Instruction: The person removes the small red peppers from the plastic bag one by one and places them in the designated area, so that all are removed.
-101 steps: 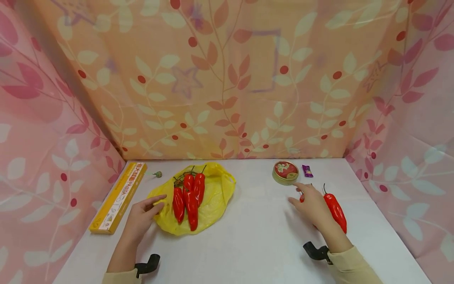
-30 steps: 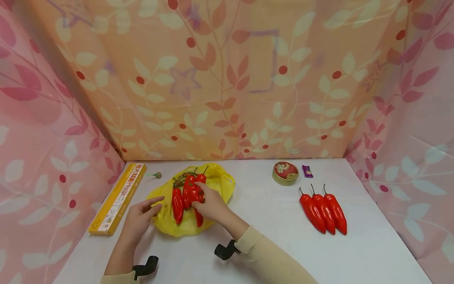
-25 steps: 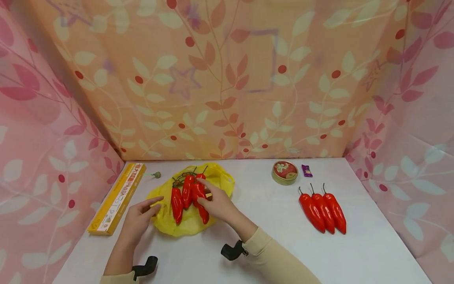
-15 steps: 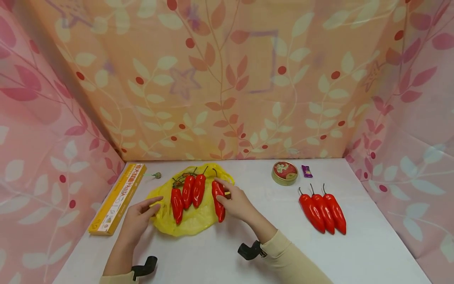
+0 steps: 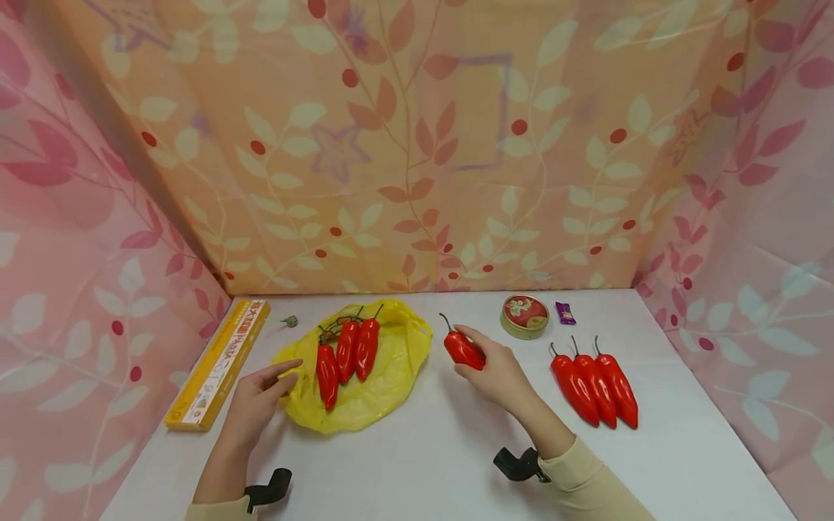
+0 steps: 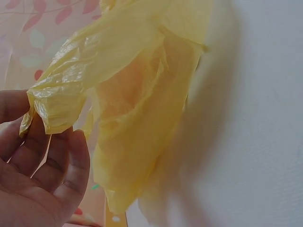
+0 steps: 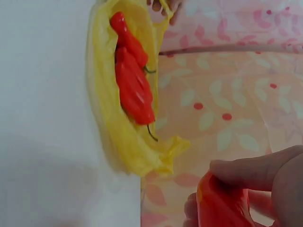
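While right grip (image 5: pixel 496 370) holds pepper (image 5: pixel 461 349) | glossy — red — dark-stemmed

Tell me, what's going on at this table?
A person is handling red peppers with bare hands. The right hand holds one red pepper between the yellow bag and a row of three peppers on the right. The left hand pinches the near-left edge of the bag, where three other peppers lie. A round tin and a purple packet sit behind the row, and a pasta box lies at far left.
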Tool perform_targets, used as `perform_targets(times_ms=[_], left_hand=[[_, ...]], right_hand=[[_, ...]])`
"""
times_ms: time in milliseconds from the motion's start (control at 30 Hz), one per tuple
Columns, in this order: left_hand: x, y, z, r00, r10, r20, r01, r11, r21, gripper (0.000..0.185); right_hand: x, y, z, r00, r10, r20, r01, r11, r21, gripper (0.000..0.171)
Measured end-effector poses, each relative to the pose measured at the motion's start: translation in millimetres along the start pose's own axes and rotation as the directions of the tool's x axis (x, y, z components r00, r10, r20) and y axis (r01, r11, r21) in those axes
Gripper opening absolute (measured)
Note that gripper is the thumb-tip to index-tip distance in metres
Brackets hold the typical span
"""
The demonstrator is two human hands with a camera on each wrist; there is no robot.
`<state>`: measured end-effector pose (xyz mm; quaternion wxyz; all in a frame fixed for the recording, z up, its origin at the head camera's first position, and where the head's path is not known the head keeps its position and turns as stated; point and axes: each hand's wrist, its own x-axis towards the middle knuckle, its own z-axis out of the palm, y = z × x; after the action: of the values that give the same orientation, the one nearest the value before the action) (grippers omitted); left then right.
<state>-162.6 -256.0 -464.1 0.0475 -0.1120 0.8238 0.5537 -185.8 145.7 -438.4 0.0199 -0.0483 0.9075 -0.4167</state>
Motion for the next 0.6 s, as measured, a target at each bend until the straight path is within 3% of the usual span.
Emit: perform_targets(times_ms=[300,600], left_hand=[[2.5,1.2,-0.1,0.999,0.037,-0.008,-0.037,0.999,0.015,0.04],[3.8,-0.9,-0.7,1.0,0.016,-0.006,-0.016,1.0,0.0,0.04]], right_hand=[[-14,42,-39,0.995,0.053,-0.079,-0.058,0.996,-0.063,0.071],[-22,81,-58,0.988,0.102,-0.117,-0.122,0.977,-0.177,0.074]])
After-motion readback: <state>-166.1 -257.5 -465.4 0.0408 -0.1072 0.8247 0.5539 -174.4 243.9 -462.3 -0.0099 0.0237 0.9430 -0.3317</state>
